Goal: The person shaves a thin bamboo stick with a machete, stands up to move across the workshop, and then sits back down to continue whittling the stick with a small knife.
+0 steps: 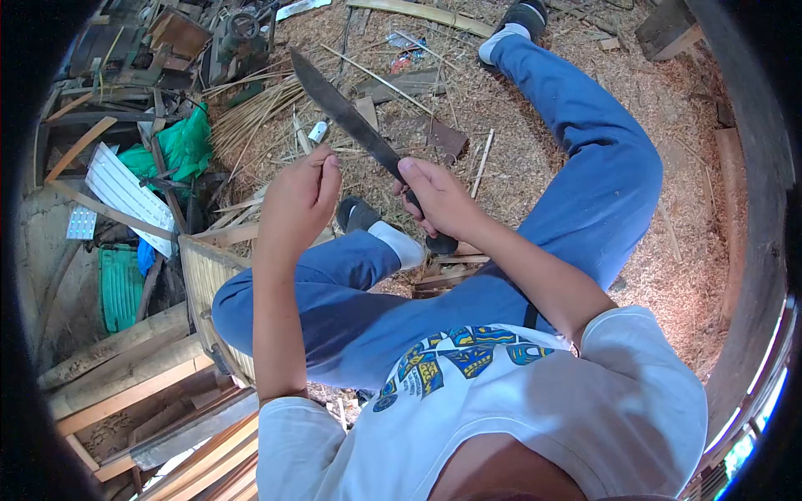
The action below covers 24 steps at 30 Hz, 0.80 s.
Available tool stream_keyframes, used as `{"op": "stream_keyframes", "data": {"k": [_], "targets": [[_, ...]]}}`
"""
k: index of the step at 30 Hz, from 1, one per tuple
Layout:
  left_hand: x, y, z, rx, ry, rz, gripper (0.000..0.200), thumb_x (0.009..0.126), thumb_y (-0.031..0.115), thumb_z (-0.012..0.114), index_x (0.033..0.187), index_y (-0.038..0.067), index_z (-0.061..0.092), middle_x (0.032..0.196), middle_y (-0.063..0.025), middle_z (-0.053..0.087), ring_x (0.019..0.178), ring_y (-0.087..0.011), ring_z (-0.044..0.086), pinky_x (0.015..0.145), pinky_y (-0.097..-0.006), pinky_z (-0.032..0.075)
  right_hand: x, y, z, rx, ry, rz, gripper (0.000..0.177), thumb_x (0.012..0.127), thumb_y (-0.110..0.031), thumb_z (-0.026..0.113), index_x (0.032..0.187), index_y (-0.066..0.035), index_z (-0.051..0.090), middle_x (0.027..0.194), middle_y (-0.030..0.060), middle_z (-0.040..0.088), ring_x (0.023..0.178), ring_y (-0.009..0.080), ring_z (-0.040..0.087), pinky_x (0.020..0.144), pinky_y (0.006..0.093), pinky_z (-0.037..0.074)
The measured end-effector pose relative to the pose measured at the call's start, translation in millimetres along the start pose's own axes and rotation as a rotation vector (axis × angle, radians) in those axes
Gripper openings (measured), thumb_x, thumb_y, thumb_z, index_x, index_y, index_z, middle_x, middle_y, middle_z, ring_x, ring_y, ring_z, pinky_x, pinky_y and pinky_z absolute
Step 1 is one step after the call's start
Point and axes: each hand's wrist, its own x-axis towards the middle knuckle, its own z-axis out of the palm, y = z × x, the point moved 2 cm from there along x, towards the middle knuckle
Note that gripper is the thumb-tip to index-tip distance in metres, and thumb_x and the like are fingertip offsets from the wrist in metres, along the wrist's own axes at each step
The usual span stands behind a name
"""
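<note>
A machete (344,111) with a long dark blade slants up and to the left. My right hand (439,199) is wrapped round its dark handle, whose rounded end (441,245) sticks out below my fingers. To the left of the blade, my left hand (299,200) is closed, with thumb and forefinger pressed together near its top. What it pinches, if anything, is too small to make out. The two hands are apart, and the blade does not appear to touch the left one. Below both hands are my legs in blue trousers (585,200).
Wood shavings (685,242) cover the ground. Thin strips (263,117) lie in a heap beyond my left hand, near a small white object (317,131). Green plastic (180,146), a white perforated sheet (129,192) and stacked planks (134,392) are at left. A wooden post (756,167) curves along the right.
</note>
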Motion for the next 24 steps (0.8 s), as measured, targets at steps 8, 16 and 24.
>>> {"op": "stream_keyframes", "data": {"k": [8,16,24], "targets": [[-2.9,-5.2,-4.5,-0.072,-0.156,0.099,0.017,0.101,0.016,0.054,0.092,0.001,0.052,0.075,-0.021,0.057,0.072,-0.0427,0.058,0.065,-0.0506,0.044,6.4,14.2,5.8,-0.022,0.007,-0.069,0.052,0.11,-0.044,0.045,0.088,-0.003,0.068,0.06,0.0017,0.054,0.05,0.0108,0.05,0.048,0.0305,0.041],[-4.2,-3.3,-8.4,0.071,-0.223,0.08,0.018,0.105,0.017,0.051,0.096,0.002,0.057,0.08,-0.021,0.058,0.077,-0.0428,0.058,0.069,-0.0492,0.045,6.0,-12.6,26.4,-0.276,0.067,-0.333,0.044,0.108,-0.033,0.052,0.088,0.003,0.068,0.069,0.0159,0.065,0.059,0.0237,0.06,0.061,0.0391,0.049],[0.7,-0.1,-4.3,0.032,-0.126,0.185,0.013,0.095,0.012,0.063,0.09,0.004,0.054,0.071,-0.0169,0.055,0.072,-0.04,0.057,0.064,-0.0504,0.042,8.9,1.6,22.6,-0.312,0.066,-0.365,0.038,0.107,-0.032,0.054,0.095,0.001,0.068,0.07,0.0188,0.063,0.061,0.0338,0.063,0.06,0.0427,0.049]]}}
